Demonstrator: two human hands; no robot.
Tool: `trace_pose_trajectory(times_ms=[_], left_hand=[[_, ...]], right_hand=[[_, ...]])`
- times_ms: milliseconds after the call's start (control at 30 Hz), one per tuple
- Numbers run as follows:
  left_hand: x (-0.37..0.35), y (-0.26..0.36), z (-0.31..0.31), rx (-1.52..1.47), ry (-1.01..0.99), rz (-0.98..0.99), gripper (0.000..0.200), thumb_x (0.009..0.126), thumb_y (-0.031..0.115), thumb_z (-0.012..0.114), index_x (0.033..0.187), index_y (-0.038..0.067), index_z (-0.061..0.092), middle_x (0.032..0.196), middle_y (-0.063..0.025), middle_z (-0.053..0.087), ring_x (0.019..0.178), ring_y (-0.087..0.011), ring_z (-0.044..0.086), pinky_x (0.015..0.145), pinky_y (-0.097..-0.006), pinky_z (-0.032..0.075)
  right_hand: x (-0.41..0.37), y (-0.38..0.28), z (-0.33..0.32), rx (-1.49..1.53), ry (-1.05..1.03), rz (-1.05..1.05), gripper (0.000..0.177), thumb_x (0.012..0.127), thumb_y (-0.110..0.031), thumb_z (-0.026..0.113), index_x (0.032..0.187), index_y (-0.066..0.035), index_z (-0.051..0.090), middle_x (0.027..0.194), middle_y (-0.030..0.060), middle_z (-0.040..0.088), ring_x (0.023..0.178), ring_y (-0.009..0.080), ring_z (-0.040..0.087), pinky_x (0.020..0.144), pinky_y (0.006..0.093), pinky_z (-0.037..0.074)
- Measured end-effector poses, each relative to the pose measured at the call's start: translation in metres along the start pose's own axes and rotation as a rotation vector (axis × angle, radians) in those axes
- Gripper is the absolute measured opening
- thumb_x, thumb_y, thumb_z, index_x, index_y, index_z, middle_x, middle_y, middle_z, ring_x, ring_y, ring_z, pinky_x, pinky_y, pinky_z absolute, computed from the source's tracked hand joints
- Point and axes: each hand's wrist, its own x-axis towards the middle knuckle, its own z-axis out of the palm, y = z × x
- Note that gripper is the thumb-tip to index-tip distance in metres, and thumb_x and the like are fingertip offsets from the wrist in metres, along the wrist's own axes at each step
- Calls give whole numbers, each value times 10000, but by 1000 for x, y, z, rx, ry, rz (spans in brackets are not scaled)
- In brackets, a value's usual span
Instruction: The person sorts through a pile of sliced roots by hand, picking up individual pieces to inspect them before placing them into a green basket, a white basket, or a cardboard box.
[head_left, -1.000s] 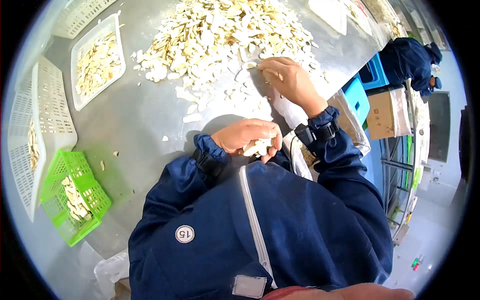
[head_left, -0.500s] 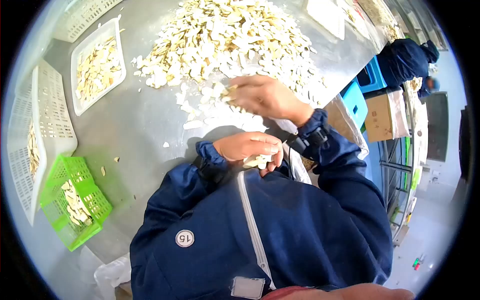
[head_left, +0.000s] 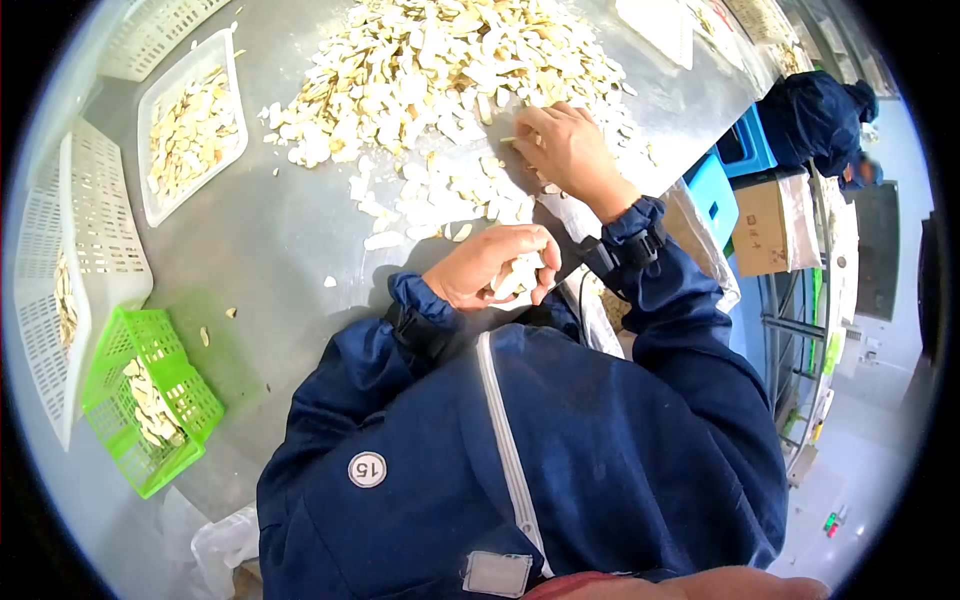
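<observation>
Near the jacket front, my left hand (head_left: pixel 492 266) is curled around several pale slices (head_left: pixel 516 277), which show between the palm and fingers. Farther forward and to the right, my right hand (head_left: pixel 568 150) is over the near right side of a large heap of pale slices (head_left: pixel 430 70). Its thumb and index finger are pinched on a thin slice (head_left: pixel 508 140); the other fingers are bent. A looser scatter of slices (head_left: pixel 455 190) lies on the metal table (head_left: pixel 290 230) between the hands and the heap.
At left are a white tray of slices (head_left: pixel 241 130), a white perforated basket (head_left: pixel 110 210) and a green basket (head_left: pixel 190 400) with slices. To the right are a blue bin (head_left: pixel 712 205), a cardboard box (head_left: pixel 760 228) and a person in dark blue (head_left: pixel 812 115).
My right hand has moved forward and right, from the loose slices toward the heap's edge. My left hand has shifted slightly forward and turned, showing more of its slices.
</observation>
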Motion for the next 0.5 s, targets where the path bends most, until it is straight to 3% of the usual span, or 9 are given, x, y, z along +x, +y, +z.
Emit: trace_pose_trajectory(times_ms=[67, 100, 233, 267, 300, 333, 367, 400, 500], left_hand=[[2, -6, -8, 5, 41, 6, 433, 1118, 427, 477, 1140, 19, 623, 1054, -74, 669, 960, -192, 667, 873, -319, 504], [5, -13, -16, 8, 63, 11, 466, 1125, 462, 466, 1160, 22, 616, 1097, -63, 664, 1025, -197, 657, 969, -338, 492], [8, -16, -27, -418, -42, 66, 512, 1127, 511, 472, 1180, 22, 615, 1051, -92, 675, 888, -212, 687, 632, -286, 543], [4, -5, -16, -412, -49, 81, 511, 1125, 512, 476, 1178, 23, 616, 1030, -99, 676, 843, -212, 690, 527, -265, 528], [4, 0, -2, -395, 137, 89, 461, 1127, 464, 487, 1158, 22, 611, 965, -109, 663, 743, -204, 675, 355, -208, 368], [4, -3, -1, -388, 148, 91, 446, 1127, 449, 486, 1155, 21, 609, 959, -111, 658, 746, -205, 673, 362, -203, 373], [1, -5, -3, -377, 160, 95, 431, 1128, 433, 484, 1151, 21, 608, 954, -113, 654, 749, -206, 670, 369, -199, 377], [-2, -3, -5, -362, 173, 101, 416, 1129, 418, 483, 1148, 21, 607, 948, -115, 649, 753, -207, 668, 376, -194, 382], [-21, 4, 4, -424, 203, 154, 335, 1118, 336, 494, 1099, 13, 584, 921, -128, 593, 727, -196, 618, 359, -189, 367]], right_hand=[[-9, -6, -18, 73, 29, 15, 203, 899, -213, 776, 1058, -93, 736, 914, 98, 748, 914, 321, 673, 916, 410, 532], [-13, -14, -30, 202, 4, 133, 190, 929, -160, 788, 1078, -59, 726, 928, 65, 756, 941, 237, 690, 925, 360, 531], [-40, -23, -54, 1041, -259, 217, 160, 1009, -107, 749, 1136, -13, 726, 1065, 10, 727, 1027, 108, 644, 955, 321, 528], [-46, -25, -46, 1014, -164, 204, 196, 999, -120, 757, 1173, -31, 738, 1128, 42, 745, 1033, 122, 655, 978, 319, 524], [-48, -28, -39, 813, -61, 202, 237, 973, -161, 776, 1179, -48, 743, 1110, 48, 758, 1036, 160, 681, 978, 330, 528], [-49, -30, -33, 609, 37, 198, 279, 947, -202, 795, 1185, -65, 748, 1093, 55, 772, 1040, 198, 707, 977, 341, 533], [-46, -23, -22, 352, 106, -32, 283, 938, -183, 769, 1199, -77, 746, 1170, 100, 770, 1089, 286, 713, 1033, 397, 517], [-49, -32, -18, 368, 96, -97, 241, 938, -157, 743, 1172, -102, 752, 1224, 99, 757, 1138, 323, 693, 1063, 449, 502], [-62, -54, -6, 294, 79, -294, 221, 938, -151, 742, 1158, -135, 761, 1253, 71, 741, 1219, 307, 653, 1065, 465, 501]])
